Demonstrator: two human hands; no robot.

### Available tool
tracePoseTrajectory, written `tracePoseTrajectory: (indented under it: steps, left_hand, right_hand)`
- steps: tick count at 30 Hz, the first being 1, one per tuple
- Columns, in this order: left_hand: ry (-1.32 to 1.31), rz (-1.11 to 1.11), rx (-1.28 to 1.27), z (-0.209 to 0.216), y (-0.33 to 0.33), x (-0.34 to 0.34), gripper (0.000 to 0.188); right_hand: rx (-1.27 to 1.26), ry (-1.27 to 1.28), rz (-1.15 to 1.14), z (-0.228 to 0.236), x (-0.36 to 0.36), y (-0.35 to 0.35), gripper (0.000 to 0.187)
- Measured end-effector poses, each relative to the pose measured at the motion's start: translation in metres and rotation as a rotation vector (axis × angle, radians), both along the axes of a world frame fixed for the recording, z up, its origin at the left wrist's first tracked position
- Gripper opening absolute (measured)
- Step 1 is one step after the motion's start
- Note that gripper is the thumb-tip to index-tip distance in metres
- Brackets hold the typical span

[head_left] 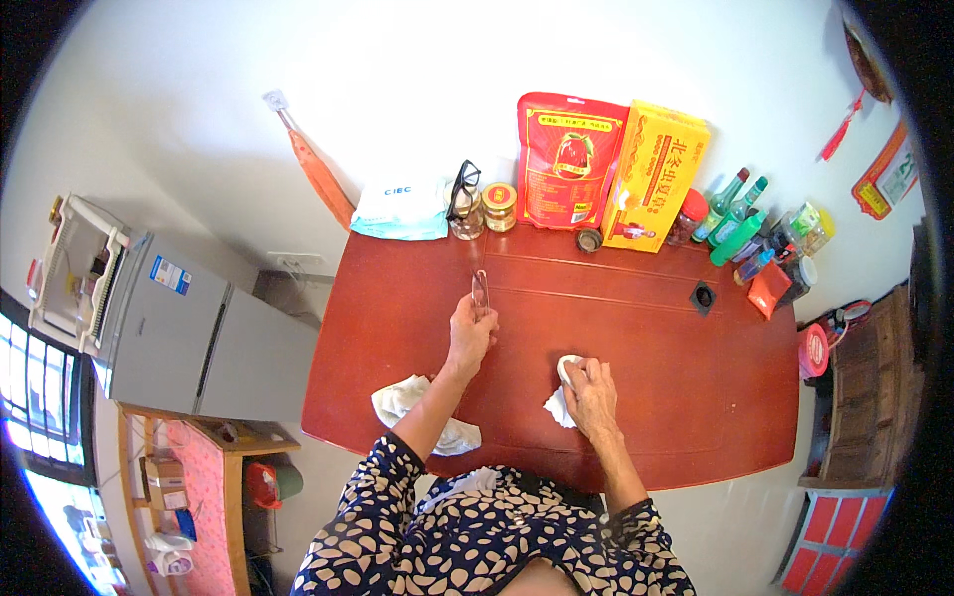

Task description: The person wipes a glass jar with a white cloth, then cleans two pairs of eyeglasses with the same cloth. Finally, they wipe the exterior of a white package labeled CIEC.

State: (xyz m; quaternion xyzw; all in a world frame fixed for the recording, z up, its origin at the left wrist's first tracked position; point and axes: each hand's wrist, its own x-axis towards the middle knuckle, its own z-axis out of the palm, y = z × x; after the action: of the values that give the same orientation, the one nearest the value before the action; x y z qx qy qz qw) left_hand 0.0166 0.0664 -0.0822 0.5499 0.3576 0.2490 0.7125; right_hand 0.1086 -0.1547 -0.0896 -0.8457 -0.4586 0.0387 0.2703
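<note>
My left hand (471, 336) is over the middle of the red-brown table (656, 338), its fingers closed on thin-rimmed glasses (481, 286) that stick up past the fingertips. Part of the glasses is hidden by the fingers. To the right, my right hand (593, 397) grips a crumpled white cloth (561, 407) low over the tabletop; some of the cloth bulges out above the fingers. A second white cloth (457, 437) lies spread on the table beneath my left forearm, which covers its middle.
Along the wall stand a pale blue packet (399, 211), a jar with black glasses (464, 189) on it, a gold-lidded jar (499, 207), a red pouch (569, 164), a yellow box (656, 179) and green bottles (735, 238). A small dark square object (704, 297) lies at right.
</note>
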Motion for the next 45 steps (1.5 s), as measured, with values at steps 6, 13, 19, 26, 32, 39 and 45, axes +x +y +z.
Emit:
tracePoseTrajectory:
  steps: [6,13,19,26,32,39,45]
  left_hand:
    - [-0.202,0.059,-0.357,-0.006,0.009,0.01,0.034]
    - [-0.324,0.077,-0.447,0.007,0.001,0.025,0.025]
    - [-0.229,0.171,-0.409,0.013,-0.017,0.046,0.023]
    - [-0.129,0.175,-0.358,0.02,-0.012,0.047,0.054]
    - [-0.003,0.101,-0.397,-0.018,0.003,0.024,0.048]
    - [0.083,0.154,-0.286,-0.039,0.018,0.013,0.041]
    - [0.099,0.161,-0.233,-0.051,0.039,0.003,0.038]
  right_hand:
    - [-0.1,-0.162,0.172,0.019,-0.012,0.012,0.054]
    - [0.288,-0.072,0.151,0.05,-0.003,0.089,0.062]
    - [0.368,-0.105,0.145,0.023,0.002,0.114,0.042]
    - [0.529,0.74,-0.106,0.001,0.036,0.128,0.021]
    - [0.757,1.309,-0.267,-0.033,0.06,0.161,0.015]
    - [0.893,1.54,-0.512,-0.061,0.028,0.204,0.015]
    - [0.493,1.304,-0.474,-0.051,0.034,0.204,0.03]
